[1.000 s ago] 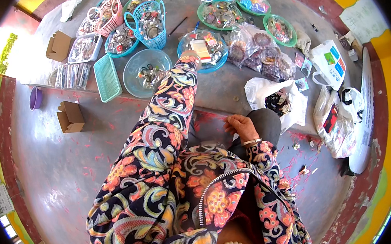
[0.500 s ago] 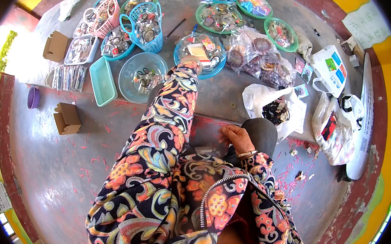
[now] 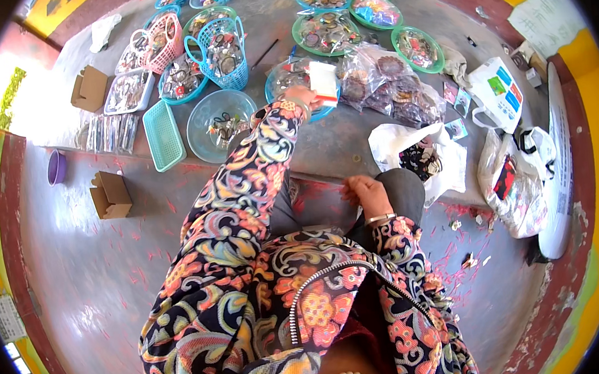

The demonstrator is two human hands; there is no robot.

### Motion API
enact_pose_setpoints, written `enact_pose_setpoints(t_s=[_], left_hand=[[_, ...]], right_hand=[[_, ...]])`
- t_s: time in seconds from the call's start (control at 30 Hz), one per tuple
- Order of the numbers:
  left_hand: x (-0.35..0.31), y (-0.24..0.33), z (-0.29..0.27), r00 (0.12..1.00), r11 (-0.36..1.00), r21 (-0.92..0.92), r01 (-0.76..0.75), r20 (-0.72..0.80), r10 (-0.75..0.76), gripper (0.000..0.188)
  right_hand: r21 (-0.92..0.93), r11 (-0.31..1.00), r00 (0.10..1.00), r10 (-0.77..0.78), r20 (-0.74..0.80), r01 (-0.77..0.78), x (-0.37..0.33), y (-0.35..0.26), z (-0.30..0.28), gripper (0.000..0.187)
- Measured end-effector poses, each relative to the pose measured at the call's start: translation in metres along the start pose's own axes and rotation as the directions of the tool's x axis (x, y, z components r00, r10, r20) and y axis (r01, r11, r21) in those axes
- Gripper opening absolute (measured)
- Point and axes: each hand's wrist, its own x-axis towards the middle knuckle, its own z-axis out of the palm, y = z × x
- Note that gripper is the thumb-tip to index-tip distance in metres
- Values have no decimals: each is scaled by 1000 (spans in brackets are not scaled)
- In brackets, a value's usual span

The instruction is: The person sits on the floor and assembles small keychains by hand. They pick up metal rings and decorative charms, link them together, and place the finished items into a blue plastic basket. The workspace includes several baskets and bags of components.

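Note:
My left hand [image 3: 303, 95] reaches forward over a blue basin [image 3: 277, 82] of packaged trinkets. Its fingers are closed on a white card packet [image 3: 324, 84] with a red lower edge, raised above the basin's right side. Left of that arm stands a clear basin [image 3: 202, 128] with a few dark, stringy pieces inside. My right hand [image 3: 368, 195] rests by my right knee with its fingers curled in, and nothing shows in it. A white plastic bag [image 3: 388, 143] holding dark, patterned pieces lies just ahead of that knee.
Round basins, a blue handled basket [image 3: 225, 64] and a pink basket [image 3: 161, 44] crowd the raised floor ahead. Clear bags of brownish pieces [image 3: 405, 96] lie right of centre. At left are an empty green tray [image 3: 165, 136] and an open cardboard box [image 3: 111, 195]. Red scraps litter the floor.
My left hand has lifted the white card packet from the basin's contents and tilted it up. The right hand stays by the knee, and the view has shifted slightly.

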Motion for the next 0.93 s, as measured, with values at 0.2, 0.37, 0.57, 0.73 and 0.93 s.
enact_pose_setpoints(t_s=[0.2,0.37,0.57,0.73,0.93], left_hand=[[-138,-30,-23,932,986,161,-49,361,-12,12],[-199,-86,-37,917,978,178,108,363,-168,14],[-175,-89,-39,892,942,334,25,418,-172,27],[-169,-117,-29,859,990,128,52,499,-110,26],[-165,-116,-29,898,991,87,101,420,-128,26]], right_hand=[[379,915,987,-102,-122,141,15,-6,7,50],[461,874,988,-138,-70,155,25,1,-7,31],[408,904,992,-108,-66,126,31,8,-9,17],[186,981,998,-61,-24,64,34,15,-11,19],[0,988,979,-154,-134,155,42,23,-17,29]])
